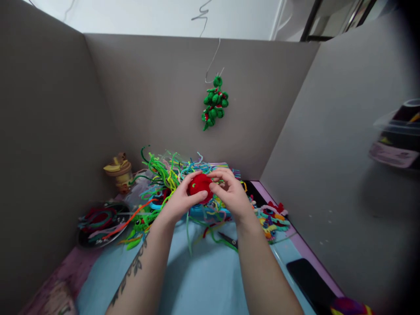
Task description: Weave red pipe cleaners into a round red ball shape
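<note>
Both hands meet above the table's middle around a red fuzzy ball [198, 185] that carries a small green curl. My left hand [179, 202] cups it from the left with the thumb across its lower front. My right hand [231, 192] pinches it from the right with curled fingers. Behind the hands lies a heap of coloured pipe cleaners [170, 173], mostly green, yellow and blue.
A green and red pipe-cleaner bunch [214, 103] hangs on a wire from the grey partition. A round dark tray [100, 223] of pipe cleaners sits left, a yellow figurine [118, 169] behind it. Small finished pieces [272, 218] lie right, scissors [229, 239] in front, a black phone [310, 284] near right.
</note>
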`<state>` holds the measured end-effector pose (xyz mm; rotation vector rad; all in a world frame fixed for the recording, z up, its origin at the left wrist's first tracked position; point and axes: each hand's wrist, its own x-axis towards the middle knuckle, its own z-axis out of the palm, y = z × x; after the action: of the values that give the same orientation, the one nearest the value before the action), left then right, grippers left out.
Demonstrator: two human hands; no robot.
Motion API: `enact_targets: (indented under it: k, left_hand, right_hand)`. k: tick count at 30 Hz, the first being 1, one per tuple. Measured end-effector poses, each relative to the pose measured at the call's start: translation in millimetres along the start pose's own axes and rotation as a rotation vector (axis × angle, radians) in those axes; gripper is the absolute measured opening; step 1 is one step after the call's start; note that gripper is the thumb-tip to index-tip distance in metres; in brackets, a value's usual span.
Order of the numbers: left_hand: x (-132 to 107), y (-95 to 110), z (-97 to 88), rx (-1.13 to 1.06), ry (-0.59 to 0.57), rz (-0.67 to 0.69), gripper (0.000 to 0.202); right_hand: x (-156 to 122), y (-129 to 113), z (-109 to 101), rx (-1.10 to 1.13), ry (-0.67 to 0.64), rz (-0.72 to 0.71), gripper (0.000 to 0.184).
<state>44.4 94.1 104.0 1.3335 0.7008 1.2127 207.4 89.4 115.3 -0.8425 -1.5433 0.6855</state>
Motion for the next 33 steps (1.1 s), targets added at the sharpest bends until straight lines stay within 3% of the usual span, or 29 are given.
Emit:
enact_targets:
  k: [8,11,17,19,21,24,28,30,33]
  left_hand:
    - [1,-9,-6.4,-0.146,-0.046,-0.147,0.061]
    - [3,-8,-6.9,-0.260,0.002,-0.144,0.069]
    - [11,-10,1.6,-0.575,0.156,-0.044,0.062]
    - [12,-14,9.8,-0.606,0.169,-0.060,0.068]
    - [12,-18,18.5,-0.634,0.273,-0.024,0.078]
    - [13,-21,27.9,-0.685,0.446,-0.075,0.073]
    - [10,-19,32.2,-0.740,0.398,-0.212,0.058]
    - [8,-16,31.9,-0.707,0.411,-0.191,0.062]
    - [7,-11,27.3,-0.622,0.497,-0.055,0.063]
  right_hand:
    - [-1,4,0,0.289,-0.184,0.146,0.034]
    - [1,7,5,0.388,-0.094,0.188,0.031]
    - [8,13,18,0.481,0.306,0.112,0.032]
    - [9,14,23,0.473,0.364,0.086,0.029]
    - [9,15,28,0.462,0.407,0.066,0.025]
    - [8,18,34,0.456,0.462,0.042,0.022]
    - [6,22,40,0.428,0.476,0.007,0.020]
    - [5,24,42,0.396,0.428,0.028,0.020]
    - [3,23,41,0.262,0.328,0.040,0.024]
